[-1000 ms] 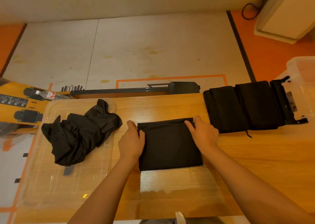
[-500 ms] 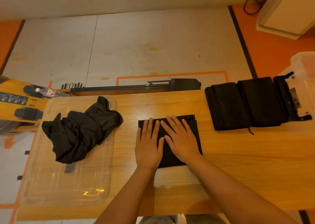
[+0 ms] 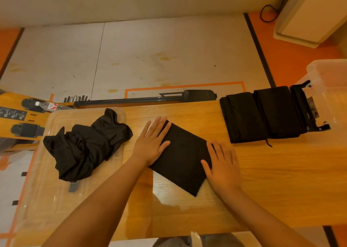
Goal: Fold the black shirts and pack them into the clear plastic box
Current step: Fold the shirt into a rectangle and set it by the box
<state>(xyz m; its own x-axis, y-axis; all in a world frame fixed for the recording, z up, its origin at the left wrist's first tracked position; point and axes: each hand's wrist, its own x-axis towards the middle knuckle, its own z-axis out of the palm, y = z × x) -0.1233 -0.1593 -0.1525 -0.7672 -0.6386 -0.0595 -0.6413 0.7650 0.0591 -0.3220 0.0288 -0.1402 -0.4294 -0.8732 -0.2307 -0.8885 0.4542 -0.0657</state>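
Folded shirt (image 3: 183,158) (askew) between flat hands (image 3: 152,143) (image 3: 222,168)

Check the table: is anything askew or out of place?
The folded shirt touched by the left hand and right hand lies skewed, one corner pointing at the near edge of the table, while the two folded shirts at the right sit square. A crumpled shirt lies unfolded on the clear lid. Nothing looks spilled or damaged.

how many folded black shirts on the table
3. The middle shirt is touched by the left hand and right hand; the second shirt and third shirt sit side by side far right, beside the clear box. The crumpled heap at left isn't folded, may hide more.
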